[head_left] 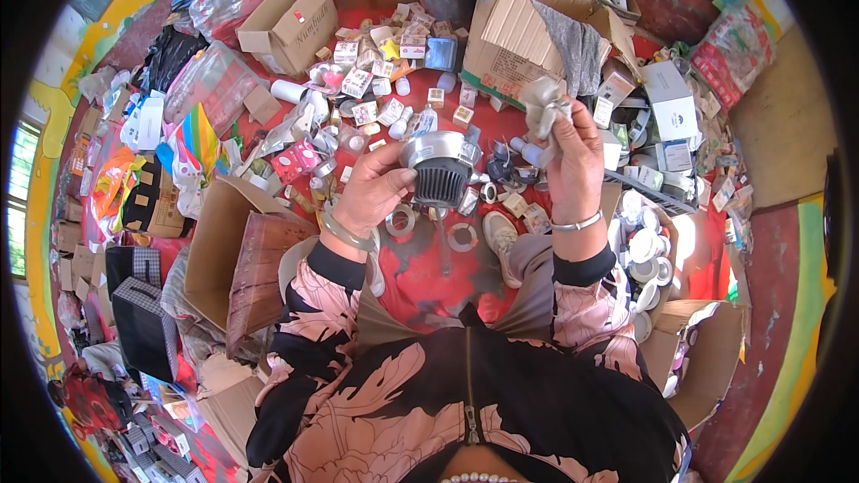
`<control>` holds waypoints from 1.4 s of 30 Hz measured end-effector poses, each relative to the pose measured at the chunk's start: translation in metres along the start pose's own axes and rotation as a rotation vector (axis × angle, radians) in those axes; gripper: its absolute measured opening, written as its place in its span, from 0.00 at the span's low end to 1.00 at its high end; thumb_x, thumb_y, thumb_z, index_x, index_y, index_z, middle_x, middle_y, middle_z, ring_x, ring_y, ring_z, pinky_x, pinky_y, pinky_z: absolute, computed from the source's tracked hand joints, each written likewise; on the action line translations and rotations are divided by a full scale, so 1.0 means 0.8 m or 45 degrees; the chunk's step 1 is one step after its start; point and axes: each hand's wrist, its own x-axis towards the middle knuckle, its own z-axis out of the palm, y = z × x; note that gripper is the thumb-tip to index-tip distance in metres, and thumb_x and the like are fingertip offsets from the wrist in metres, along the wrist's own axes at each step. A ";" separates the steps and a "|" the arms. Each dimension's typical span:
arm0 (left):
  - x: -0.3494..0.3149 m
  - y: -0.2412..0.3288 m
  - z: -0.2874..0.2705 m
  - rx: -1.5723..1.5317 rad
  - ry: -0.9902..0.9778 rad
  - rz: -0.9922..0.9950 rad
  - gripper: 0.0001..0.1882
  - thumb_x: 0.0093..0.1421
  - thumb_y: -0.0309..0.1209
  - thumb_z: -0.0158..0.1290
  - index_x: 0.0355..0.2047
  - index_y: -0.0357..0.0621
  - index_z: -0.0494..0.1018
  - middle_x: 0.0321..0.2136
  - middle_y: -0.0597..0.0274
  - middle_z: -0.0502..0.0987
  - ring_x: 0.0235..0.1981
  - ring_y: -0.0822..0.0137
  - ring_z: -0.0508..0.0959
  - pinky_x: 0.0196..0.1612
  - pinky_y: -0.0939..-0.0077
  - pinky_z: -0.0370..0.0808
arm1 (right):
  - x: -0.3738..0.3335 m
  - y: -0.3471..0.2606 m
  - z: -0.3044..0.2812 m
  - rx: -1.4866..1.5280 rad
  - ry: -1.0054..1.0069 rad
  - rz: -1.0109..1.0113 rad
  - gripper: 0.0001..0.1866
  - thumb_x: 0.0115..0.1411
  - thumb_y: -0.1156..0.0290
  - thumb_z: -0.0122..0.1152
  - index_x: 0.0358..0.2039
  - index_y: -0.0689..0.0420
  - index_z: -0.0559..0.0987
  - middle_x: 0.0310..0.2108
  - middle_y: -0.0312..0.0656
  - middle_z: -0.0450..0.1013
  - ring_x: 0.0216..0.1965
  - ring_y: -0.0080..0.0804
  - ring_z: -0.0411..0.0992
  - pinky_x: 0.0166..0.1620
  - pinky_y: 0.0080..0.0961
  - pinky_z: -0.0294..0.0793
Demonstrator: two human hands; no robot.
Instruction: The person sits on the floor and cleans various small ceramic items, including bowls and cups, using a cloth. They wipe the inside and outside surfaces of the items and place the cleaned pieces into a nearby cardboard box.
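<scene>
My left hand (371, 190) grips a downlight (441, 168) by its side, thumb against the body. The lamp has a silver ring on top and a black finned heat sink below, held above the floor between my knees. Raised to the right, my right hand (575, 156) pinches a crumpled greyish piece (544, 105) that looks like thin plastic or cloth; which it is I cannot tell. The two hands are apart. Below the lamp, two white rings (463, 237) lie on the red floor near my shoe (501, 246).
Small boxes and bottles (394, 80) heap up ahead. Cardboard boxes stand around me: one at far left (291, 27), a large one at far right (506, 40), one beside my left arm (224, 250). To my right, a box holds several white round pieces (646, 246).
</scene>
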 end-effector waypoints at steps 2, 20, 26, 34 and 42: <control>0.000 -0.002 0.002 -0.135 0.063 0.015 0.18 0.58 0.21 0.48 0.50 0.33 0.65 0.42 0.56 0.73 0.44 0.63 0.74 0.47 0.68 0.73 | -0.006 0.000 0.014 -0.012 0.060 0.036 0.10 0.60 0.75 0.52 0.42 0.62 0.74 0.35 0.38 0.73 0.34 0.22 0.71 0.36 0.19 0.71; 0.002 -0.014 0.008 -0.045 -0.027 -0.188 0.15 0.61 0.25 0.46 0.48 0.33 0.65 0.41 0.59 0.72 0.44 0.69 0.74 0.46 0.74 0.73 | -0.032 0.045 0.049 -0.279 -0.062 0.225 0.07 0.59 0.76 0.54 0.37 0.63 0.76 0.31 0.36 0.75 0.29 0.17 0.71 0.32 0.13 0.71; 0.004 -0.019 0.011 -0.158 -0.024 -0.137 0.15 0.62 0.25 0.45 0.49 0.33 0.65 0.42 0.57 0.72 0.44 0.65 0.74 0.46 0.70 0.74 | -0.022 0.044 0.053 -0.079 0.203 0.421 0.10 0.62 0.69 0.49 0.36 0.60 0.76 0.24 0.35 0.74 0.22 0.18 0.70 0.24 0.13 0.68; 0.012 -0.002 0.011 -0.649 0.097 -0.003 0.16 0.60 0.26 0.45 0.48 0.35 0.65 0.44 0.46 0.72 0.44 0.51 0.75 0.42 0.54 0.78 | -0.002 0.009 0.027 -0.053 0.230 0.299 0.13 0.63 0.68 0.44 0.44 0.61 0.71 0.31 0.37 0.72 0.29 0.23 0.70 0.32 0.19 0.71; 0.017 -0.006 0.014 -0.445 0.194 -0.026 0.16 0.60 0.29 0.46 0.48 0.39 0.66 0.43 0.50 0.73 0.43 0.57 0.76 0.43 0.62 0.78 | -0.039 0.022 0.065 -0.352 -0.197 0.040 0.15 0.56 0.80 0.56 0.45 0.63 0.72 0.36 0.35 0.72 0.31 0.15 0.68 0.31 0.11 0.68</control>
